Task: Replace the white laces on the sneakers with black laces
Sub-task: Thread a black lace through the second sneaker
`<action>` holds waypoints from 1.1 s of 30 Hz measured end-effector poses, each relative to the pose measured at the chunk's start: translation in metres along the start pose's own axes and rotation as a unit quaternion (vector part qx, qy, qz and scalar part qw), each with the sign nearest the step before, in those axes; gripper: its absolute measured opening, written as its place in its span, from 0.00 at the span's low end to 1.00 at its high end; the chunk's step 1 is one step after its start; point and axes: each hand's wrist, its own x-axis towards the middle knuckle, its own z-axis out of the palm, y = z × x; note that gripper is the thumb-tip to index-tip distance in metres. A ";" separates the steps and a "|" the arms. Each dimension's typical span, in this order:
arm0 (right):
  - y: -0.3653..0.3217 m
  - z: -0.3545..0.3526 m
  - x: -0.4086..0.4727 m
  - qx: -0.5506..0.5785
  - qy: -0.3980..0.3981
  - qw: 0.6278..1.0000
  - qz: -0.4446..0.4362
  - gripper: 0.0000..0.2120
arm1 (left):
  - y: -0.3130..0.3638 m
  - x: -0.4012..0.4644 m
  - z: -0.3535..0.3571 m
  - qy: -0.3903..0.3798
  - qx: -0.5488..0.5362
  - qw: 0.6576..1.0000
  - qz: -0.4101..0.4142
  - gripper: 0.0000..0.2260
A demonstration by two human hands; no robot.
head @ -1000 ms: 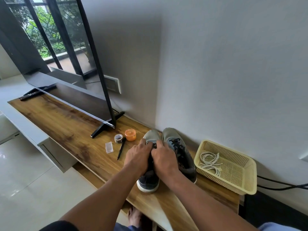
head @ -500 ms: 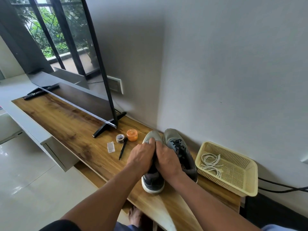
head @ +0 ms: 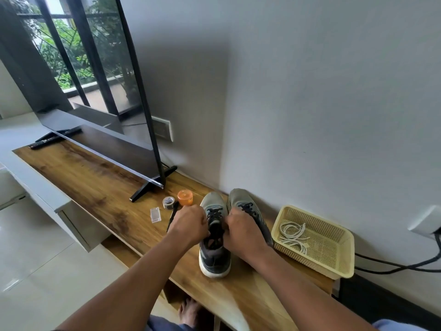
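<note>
Nearest the camera, both forearms reach forward over the edge of the wooden table (head: pixel 95 187), and the two hands sit either side of the nearer sneaker (head: pixel 214 244). The left hand (head: pixel 188 225) and right hand (head: pixel 241 235) are each curled closed, a little apart, apparently pinching the ends of the black lace (head: pixel 214 216) at the top eyelets; the lace itself is hidden inside the fists. This looks like the tightening or tying stage on the second shoe, so the next move probably calls for crossing the ends and forming a knot with even tension. Just beyond, the other sneaker (head: pixel 245 206) already carries black lacing, and the white laces (head: pixel 292 235) lie in the yellow basket (head: pixel 334 266) to the right.
</note>
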 end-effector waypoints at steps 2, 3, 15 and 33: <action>-0.002 -0.001 0.000 0.026 0.026 0.999 0.023 0.09 | 0.001 -0.002 0.003 0.025 -0.004 1.000 0.007 0.10; -0.003 -0.002 0.000 0.034 0.041 0.998 0.030 0.10 | 0.002 -0.002 0.004 0.035 -0.002 0.999 0.010 0.12; -0.010 0.004 0.003 0.015 0.023 0.998 0.062 0.16 | 0.019 -0.007 0.021 0.063 0.098 0.993 0.033 0.13; 0.016 -0.042 -0.086 -0.144 -0.120 0.980 0.071 0.13 | 0.056 -0.084 0.035 -0.067 0.084 0.994 0.019 0.10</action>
